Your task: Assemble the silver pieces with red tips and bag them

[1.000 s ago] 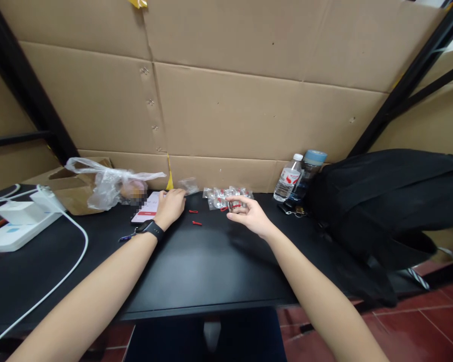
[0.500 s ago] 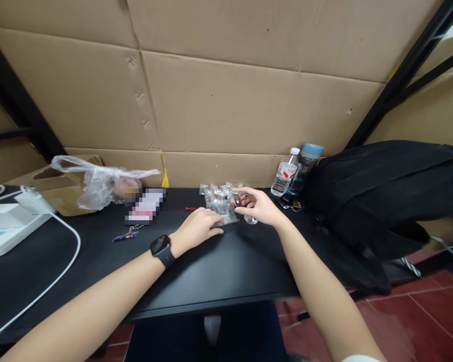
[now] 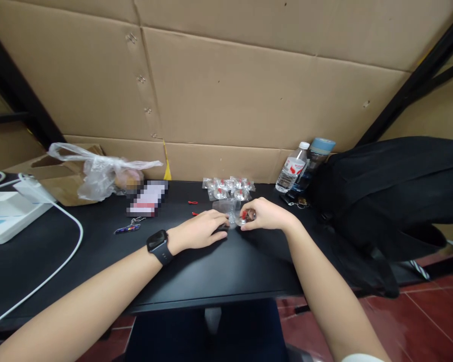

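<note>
The half-curled left hand (image 3: 206, 229), hold unclear, is touching a clear plastic bag (image 3: 222, 205); the right hand (image 3: 245, 217) is pinching a round clear-and-red object (image 3: 246, 216).

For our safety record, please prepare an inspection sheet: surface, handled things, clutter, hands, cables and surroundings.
Surface: black table, light reflecting off its front part.
Handled things: clear bag; small round item with red on it; clear packets lying behind.
Clutter: phone, keychain, water bottle, black backpack.
Hands: left hand at the clear bag, grip unclear; right hand has its fingers around the round item.
Cables: white cable curves from the power strip across the table's left side.
Surroundings: cardboard wall, black frame, red floor tiles.
</note>
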`<action>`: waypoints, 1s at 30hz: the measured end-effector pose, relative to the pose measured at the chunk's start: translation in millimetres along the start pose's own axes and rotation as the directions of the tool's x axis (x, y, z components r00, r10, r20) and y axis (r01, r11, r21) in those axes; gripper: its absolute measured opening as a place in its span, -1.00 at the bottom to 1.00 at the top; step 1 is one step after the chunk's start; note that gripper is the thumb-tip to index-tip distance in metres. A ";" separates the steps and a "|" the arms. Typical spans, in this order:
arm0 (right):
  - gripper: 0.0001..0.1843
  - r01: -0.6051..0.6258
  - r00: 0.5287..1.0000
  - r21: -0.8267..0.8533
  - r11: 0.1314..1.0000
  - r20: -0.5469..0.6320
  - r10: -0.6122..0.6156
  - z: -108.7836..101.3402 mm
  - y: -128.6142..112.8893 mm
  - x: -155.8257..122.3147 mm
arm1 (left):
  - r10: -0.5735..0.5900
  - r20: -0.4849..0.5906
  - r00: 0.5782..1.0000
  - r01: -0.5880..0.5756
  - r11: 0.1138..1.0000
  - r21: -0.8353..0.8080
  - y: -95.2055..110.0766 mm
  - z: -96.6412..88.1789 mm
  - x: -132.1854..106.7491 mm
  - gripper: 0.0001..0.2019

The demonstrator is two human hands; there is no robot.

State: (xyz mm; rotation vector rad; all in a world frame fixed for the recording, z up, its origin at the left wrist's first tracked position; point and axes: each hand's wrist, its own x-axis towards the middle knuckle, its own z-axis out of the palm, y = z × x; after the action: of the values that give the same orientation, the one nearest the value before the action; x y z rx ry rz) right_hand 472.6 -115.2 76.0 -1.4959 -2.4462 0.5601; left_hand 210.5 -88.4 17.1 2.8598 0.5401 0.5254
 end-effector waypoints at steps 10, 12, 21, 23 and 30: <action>-0.68 -0.005 0.994 -0.002 1.000 0.107 0.005 0.9 -2.6 -0.2 | -0.005 0.089 0.996 0.006 1.000 -0.010 4.9 -14.4 -5.9 -0.73; -0.69 0.001 0.996 -0.027 1.000 0.092 0.001 1.8 -0.9 0.5 | 0.011 0.091 0.996 -0.014 0.999 0.034 3.0 -14.1 -7.6 -0.69; -0.68 -0.016 1.000 -0.003 1.000 -0.011 0.016 10.2 2.4 4.7 | -0.002 0.089 0.996 -0.004 0.998 0.063 4.3 -15.3 -5.3 -0.61; -0.69 0.002 1.000 0.030 1.000 -0.031 -0.001 13.0 0.4 6.4 | 0.011 0.095 0.995 -0.016 0.998 0.052 4.0 -15.5 -6.1 -0.65; -0.68 0.044 0.998 0.112 0.993 -0.039 -0.039 20.6 0.5 13.4 | 0.055 0.087 0.995 -0.061 0.996 0.067 0.1 -11.7 -8.8 -0.69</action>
State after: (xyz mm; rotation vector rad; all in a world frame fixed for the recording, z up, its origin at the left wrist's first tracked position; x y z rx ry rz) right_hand 459.1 -107.3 57.1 -1.3960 -2.3701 0.6450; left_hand 198.4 -90.5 25.2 2.9560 0.4719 0.3988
